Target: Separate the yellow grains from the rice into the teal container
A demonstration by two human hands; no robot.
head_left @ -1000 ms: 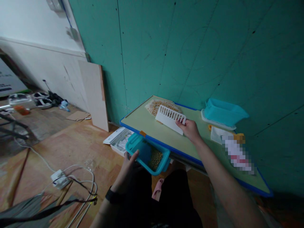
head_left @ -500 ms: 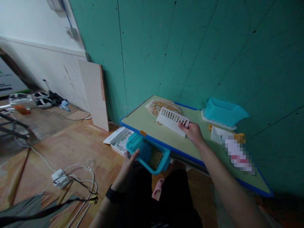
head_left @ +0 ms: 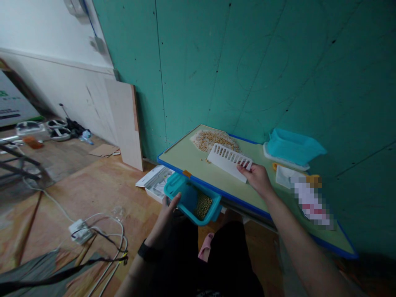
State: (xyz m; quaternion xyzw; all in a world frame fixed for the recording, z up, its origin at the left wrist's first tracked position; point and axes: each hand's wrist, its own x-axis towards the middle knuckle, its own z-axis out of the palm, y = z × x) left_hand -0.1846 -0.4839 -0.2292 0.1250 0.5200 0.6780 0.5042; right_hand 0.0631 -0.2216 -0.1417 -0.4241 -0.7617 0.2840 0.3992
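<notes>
My left hand (head_left: 170,207) grips the left end of a turquoise plastic container (head_left: 187,197), held just below the table's front edge. Greenish-yellow beans (head_left: 203,206) lie in its right part. My right hand (head_left: 254,176) pinches the right end of a white slotted plastic strip (head_left: 227,165), its slots toward the wall. Beyond the strip, a pile of tan beans mixed with white grains (head_left: 212,140) spreads over the pale table top (head_left: 176,156). A few loose beans (head_left: 207,161) lie just left of the strip.
A turquoise bin (head_left: 292,146) stands on a white lid at the table's back right. A printed packet (head_left: 311,202) lies nearer. Green wall (head_left: 198,62) borders the table behind. A white open box (head_left: 154,181), a power strip (head_left: 79,231) and cables are on the floor at left.
My right hand has shifted the white strip slightly right and toward me, away from the bean pile. The container in my left hand stays almost where it was.
</notes>
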